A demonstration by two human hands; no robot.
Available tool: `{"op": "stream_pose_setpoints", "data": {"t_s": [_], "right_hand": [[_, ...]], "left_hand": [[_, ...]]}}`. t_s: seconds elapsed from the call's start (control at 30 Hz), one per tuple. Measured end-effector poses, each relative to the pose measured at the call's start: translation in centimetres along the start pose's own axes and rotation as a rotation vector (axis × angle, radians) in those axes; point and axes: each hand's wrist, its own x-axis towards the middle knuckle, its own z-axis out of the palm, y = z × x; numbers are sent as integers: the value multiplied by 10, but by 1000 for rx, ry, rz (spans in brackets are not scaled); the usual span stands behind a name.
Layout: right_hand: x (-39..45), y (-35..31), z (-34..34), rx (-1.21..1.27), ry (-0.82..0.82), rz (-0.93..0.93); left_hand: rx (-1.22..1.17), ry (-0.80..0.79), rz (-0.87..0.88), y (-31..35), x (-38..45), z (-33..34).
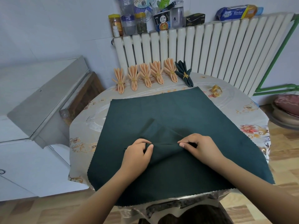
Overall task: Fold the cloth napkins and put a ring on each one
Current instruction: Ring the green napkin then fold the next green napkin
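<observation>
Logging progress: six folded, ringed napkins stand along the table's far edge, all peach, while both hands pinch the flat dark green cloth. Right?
Not all peach. The head view shows five peach folded napkins and one dark green folded napkin; the left hand and right hand do pinch the flat dark green cloth.

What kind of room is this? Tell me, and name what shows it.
Probably a home kitchen or dining corner: a white radiator against the wall, food jars and bottles crowded on its top, and a table with a flowered plastic cover.
</observation>
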Motion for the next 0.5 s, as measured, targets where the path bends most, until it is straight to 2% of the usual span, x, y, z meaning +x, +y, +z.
{"op": "stream_pose_setpoints", "data": {"t_s": [0.2,0.37,0.43,0.5], "right_hand": [[2,2,7,-36,4,42],[7,-2,3,-27,-30,137],[10,-6,9,-152,13,98],[9,-12,19,-309,116,-54]], "left_hand": [[-49,94,24,0,-3,11],[-86,96,5,1,0,13],[-67,55,35,-2,3,11],[-8,9,61,-3,8,9]]}}
